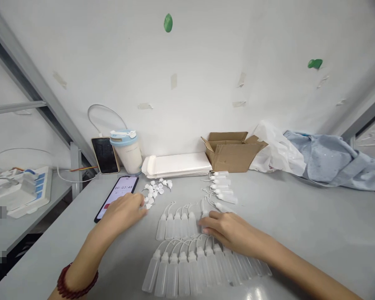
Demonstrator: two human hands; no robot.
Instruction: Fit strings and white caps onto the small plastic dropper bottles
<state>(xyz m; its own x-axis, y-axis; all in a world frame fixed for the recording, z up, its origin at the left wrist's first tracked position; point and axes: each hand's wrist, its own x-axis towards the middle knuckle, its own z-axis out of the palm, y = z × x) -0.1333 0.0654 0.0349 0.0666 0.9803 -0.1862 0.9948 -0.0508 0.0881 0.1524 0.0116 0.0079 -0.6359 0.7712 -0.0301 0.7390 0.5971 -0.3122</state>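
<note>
My right hand (pixel 226 229) is closed on a small translucent bottle (pixel 204 208) at the right end of a short upper row of bottles (pixel 176 225). Below it a longer row of capped bottles (pixel 183 273) runs to the right, partly under my right forearm. My left hand (pixel 125 212) rests over the lower part of a phone (pixel 120 189) showing a timer, its fingertips close to a pile of small white caps (pixel 154 189); what its fingers hold, if anything, is hidden. More bottles (pixel 226 196) lie sideways near the cardboard box.
Along the wall stand a second phone (pixel 105 155), a lidded cup (pixel 128 154), stacked white boxes (pixel 178 165), an open cardboard box (pixel 233 156), a white plastic bag (pixel 276 152) and blue cloth (pixel 334 160). A power strip (pixel 34 191) sits at left.
</note>
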